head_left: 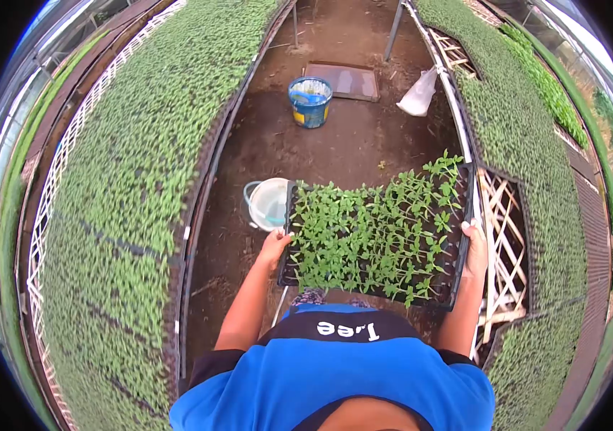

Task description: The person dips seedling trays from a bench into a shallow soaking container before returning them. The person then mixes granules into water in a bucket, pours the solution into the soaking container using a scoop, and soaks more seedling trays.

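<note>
A black tray of green seedlings point(364, 241) is held level in front of my body, above the dirt path. My left hand point(275, 246) grips its left edge, fingers closed round the rim. At the opposite side, my right hand point(475, 246) is closed on the right edge, with the thumb on top of the rim. The seedlings fill most of the cells, and some dark cells show along the right side. Just beyond the tray's left edge, a white bucket point(268, 204) stands on the ground, partly hidden by the tray.
Long benches of seedlings run along the left point(127, 165) and right point(515, 136). White lattice point(504, 251) shows at a gap in the right bench. Farther up the path point(321, 158) are a blue bucket point(311, 104), a flat brown tray point(346, 80) and a white bag point(417, 95).
</note>
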A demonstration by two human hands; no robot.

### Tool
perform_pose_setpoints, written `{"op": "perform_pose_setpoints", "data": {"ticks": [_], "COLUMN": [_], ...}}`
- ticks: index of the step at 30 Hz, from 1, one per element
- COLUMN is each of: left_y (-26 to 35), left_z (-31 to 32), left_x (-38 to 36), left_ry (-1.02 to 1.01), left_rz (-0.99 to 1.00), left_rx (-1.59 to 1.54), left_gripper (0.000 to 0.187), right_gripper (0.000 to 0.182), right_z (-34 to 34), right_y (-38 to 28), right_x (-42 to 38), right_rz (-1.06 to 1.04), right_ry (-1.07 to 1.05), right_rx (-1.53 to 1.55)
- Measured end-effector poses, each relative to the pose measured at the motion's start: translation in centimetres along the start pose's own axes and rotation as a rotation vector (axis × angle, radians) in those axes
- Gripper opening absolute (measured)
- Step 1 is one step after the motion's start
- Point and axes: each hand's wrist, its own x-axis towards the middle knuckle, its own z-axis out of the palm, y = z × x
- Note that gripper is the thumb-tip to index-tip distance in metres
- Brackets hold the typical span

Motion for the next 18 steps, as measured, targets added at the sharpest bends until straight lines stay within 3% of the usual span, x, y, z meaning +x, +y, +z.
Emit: {"op": "perform_pose_setpoints", "data": {"ticks": [2, 6, 8, 14, 16, 18], "left_y": [4.3, 10.9, 12.1, 16.6, 18.7, 19.9], "left_z": [1.6, 5.6, 7.1, 13.1, 14.6, 15.0], "left_x": [3.5, 11.5, 16.6, 31.1, 35.8, 42.0], "left_ry": [-0.101, -0.101, -0.107, -0.118, -0.140, -0.071], "left_rz": [-0.032, -0.007, 0.087, 0.051, 0.049, 0.054], "left_rx": [0.013, 0.114, 0.162, -0.040, -0.094, 0.012], "left_gripper": [0.013, 0.014, 0.018, 0.014, 0.015, 0.016], "right_gripper": [0.009, 0.015, 0.012, 0.011, 0.010, 0.008], "right_z": [-0.4, 1.8, 2.0, 3.0, 3.4, 5.9], "right_y": [-0.7, -2.5, -2.6, -0.9, -0.6, -1.4], "right_x": [4.0, 12.0, 16.6, 33.5, 40.0, 46.1], "right_rz": [-0.040, -0.048, -0.111, -0.102, -0.099, -0.065], "right_ry": [0.010, 0.102, 0.037, 0.090, 0.007, 0.025], "right_rx": [-0.011, 0.033, 0.010, 0.023, 0.011, 0.000]}}
